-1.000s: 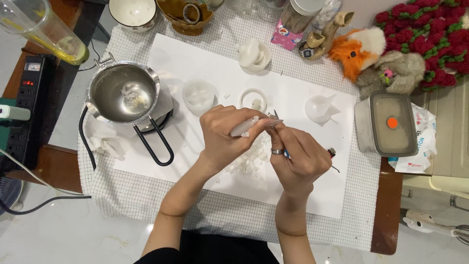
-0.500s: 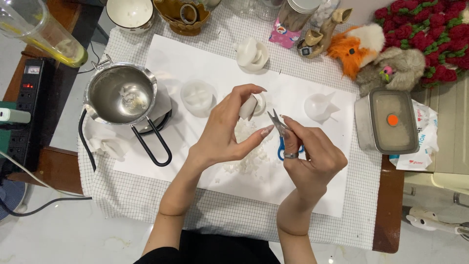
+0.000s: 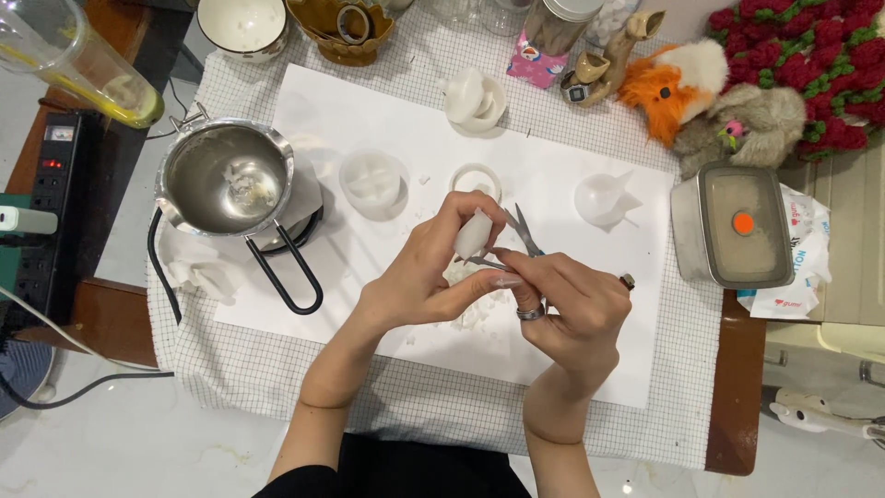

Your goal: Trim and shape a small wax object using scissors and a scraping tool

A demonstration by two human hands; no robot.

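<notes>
your left hand [image 3: 419, 281] has its fingers clamped on a small white wax piece [image 3: 474, 235]. your right hand [image 3: 572, 309] has its fingers clamped on little scissors [image 3: 522, 232], blades apart, touching the wax above the white paper [image 3: 369, 111].

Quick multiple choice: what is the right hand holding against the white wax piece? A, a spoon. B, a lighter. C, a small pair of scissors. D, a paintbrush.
C: the right hand grips a small pair of scissors, blades open, their tips by the white wax piece pinched in the left hand, over white shavings on the white sheet.
</notes>
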